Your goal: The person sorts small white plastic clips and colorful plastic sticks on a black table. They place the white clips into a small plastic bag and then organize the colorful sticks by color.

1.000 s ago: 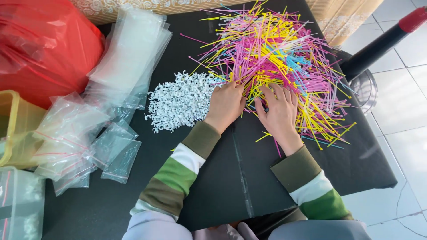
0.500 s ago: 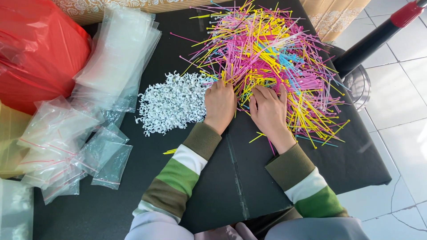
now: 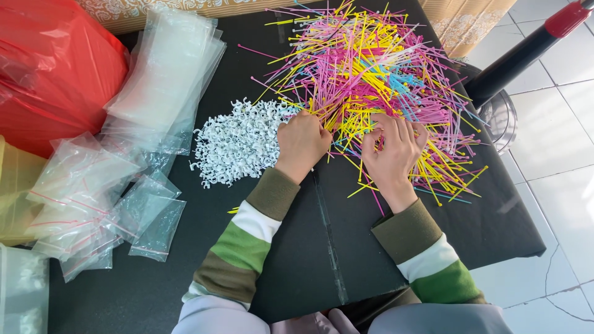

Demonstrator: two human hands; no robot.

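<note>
Both hands have slid a touch closer to the person since a moment ago, and the view has drifted so the red bag now sits further left. The left hand (image 3: 301, 143) is curled into a loose fist, knuckles up, at the near-left edge of the heap of coloured cable ties (image 3: 371, 80), with the fingertips tucked under so I cannot tell what they pinch. The right hand (image 3: 394, 150) has its fingers bent and drawn narrow, tips pressed into the yellow and pink strands at the heap's near edge, the thumb folded inward towards the left hand. The two hands are near each other but apart.

The ties sprawl across the far right of the black surface (image 3: 291, 247), pink and yellow mostly with some blue mixed in, a few loose ones trailing down beside the right wrist. Just left of the left hand, touching its side, lies the pile of small white clips (image 3: 238, 145). Further left a stack of clear plastic bags (image 3: 164, 80) fans out, with smaller zip bags (image 3: 105, 204) scattered nearer the person. The red plastic bag (image 3: 52, 68) fills the far-left corner. A black pole with a red tip (image 3: 526, 49) slants off the right side over the tiled floor (image 3: 557, 185).
</note>
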